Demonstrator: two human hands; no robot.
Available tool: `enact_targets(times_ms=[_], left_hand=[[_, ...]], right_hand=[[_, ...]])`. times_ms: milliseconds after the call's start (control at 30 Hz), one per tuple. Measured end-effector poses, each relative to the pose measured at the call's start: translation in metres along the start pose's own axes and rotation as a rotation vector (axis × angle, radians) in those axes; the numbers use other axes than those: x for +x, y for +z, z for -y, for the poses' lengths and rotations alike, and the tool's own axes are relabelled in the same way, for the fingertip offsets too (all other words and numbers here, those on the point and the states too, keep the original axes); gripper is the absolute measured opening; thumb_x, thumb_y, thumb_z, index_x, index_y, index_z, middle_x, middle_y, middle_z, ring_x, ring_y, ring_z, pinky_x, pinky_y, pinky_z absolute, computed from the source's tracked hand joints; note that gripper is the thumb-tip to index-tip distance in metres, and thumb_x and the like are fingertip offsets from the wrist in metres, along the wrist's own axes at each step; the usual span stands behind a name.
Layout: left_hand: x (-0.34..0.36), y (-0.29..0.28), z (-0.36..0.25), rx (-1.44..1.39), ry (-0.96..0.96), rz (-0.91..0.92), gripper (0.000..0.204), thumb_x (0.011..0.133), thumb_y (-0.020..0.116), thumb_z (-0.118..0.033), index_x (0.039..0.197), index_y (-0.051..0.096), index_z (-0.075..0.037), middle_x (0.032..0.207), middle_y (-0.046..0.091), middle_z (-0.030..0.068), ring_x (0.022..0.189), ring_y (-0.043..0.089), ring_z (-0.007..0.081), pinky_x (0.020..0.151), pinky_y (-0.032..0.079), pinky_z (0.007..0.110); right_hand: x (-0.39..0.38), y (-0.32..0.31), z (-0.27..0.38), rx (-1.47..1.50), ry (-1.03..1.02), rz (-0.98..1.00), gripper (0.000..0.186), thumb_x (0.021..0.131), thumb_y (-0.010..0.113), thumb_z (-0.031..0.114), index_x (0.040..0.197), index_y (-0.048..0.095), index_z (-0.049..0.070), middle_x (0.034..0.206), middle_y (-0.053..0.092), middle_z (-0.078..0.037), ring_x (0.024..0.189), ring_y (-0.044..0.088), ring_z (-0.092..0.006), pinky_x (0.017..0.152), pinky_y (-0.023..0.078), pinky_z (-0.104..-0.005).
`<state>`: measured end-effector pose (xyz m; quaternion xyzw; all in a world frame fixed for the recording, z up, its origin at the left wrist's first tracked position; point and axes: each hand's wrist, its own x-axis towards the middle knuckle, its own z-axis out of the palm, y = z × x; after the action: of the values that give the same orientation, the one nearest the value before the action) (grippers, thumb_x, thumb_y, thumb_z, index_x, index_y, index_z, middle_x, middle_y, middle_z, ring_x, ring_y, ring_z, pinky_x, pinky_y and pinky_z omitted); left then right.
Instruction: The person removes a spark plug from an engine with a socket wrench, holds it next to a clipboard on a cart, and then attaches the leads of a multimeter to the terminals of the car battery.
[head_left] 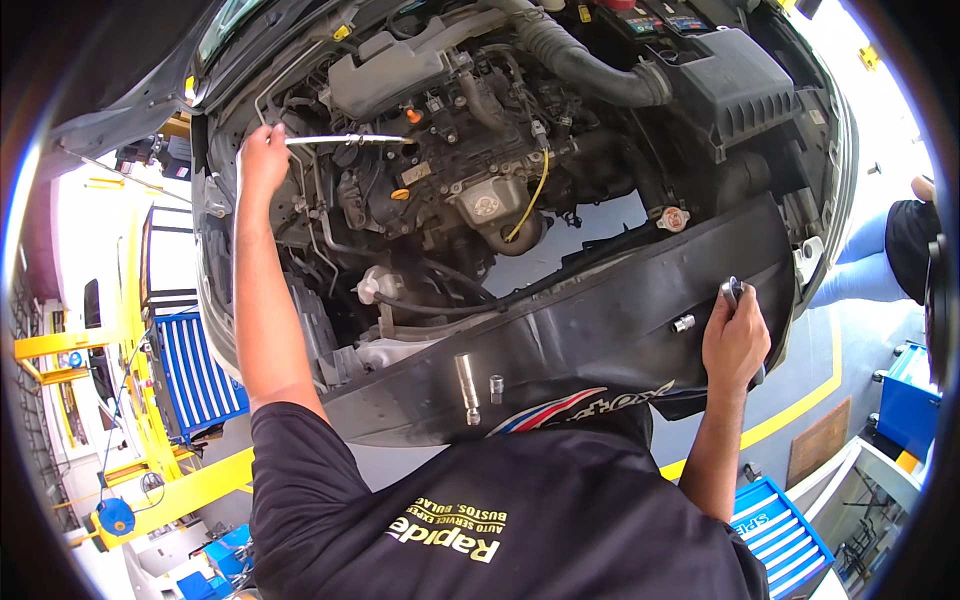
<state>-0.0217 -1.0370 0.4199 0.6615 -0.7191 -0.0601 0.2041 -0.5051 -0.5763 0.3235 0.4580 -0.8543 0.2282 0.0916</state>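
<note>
Two tools were in hand. At upper left, the left hand (263,160) gripped a long silver rod (345,139) by its end, likely stiff and light; right of centre, the right hand (736,338) wrapped a ratchet (733,290), probably dense, best held by its handle.

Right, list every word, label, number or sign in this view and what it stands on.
I'll place each text without copying its wording.
Black shirt: yellow lettering, large enough to read in part.
Black cover: large lettering beside a red and blue stripe, partly hidden.
Blue tool cart, lower right: short white lettering.
Radiator cap: markings too small to read.
Metal shield on the engine: round emblem, too small.
</note>
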Motion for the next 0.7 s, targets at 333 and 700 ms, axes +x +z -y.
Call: enact_targets(times_ms=[333, 700], left_hand=[[-0.173, -0.022, -0.014, -1.14, -0.41, -0.157, 0.02, 0.105, 0.052, -0.023, 0.092, 0.054, -0.008, 0.069, 0.05, -0.0002, 0.055, 0.044, 0.0072, 0.046, 0.037, 0.022], [-0.335, 0.021, -0.164, -1.959, -0.445, 0.216, 0.024, 0.106, 0.051, -0.026, 0.091, 0.055, -0.009, 0.071, 0.048, 0.0002, 0.057, 0.042, 0.0091, 0.049, 0.035, 0.024]], right_hand=[[0.032, -0.042, 0.014, 0.406, 0.198, 0.153, 0.021, 0.096, 0.063, 0.017, 0.093, 0.059, -0.003, 0.07, 0.06, -0.013, 0.062, 0.06, -0.0251, 0.058, 0.045, -0.0358], [0.054, -0.057, 0.194, 1.67, 0.045, 0.66, 0.034, 0.095, 0.07, 0.007, 0.123, 0.06, -0.011, 0.11, 0.072, -0.009, 0.1, 0.065, -0.0126, 0.089, 0.054, -0.0276]])
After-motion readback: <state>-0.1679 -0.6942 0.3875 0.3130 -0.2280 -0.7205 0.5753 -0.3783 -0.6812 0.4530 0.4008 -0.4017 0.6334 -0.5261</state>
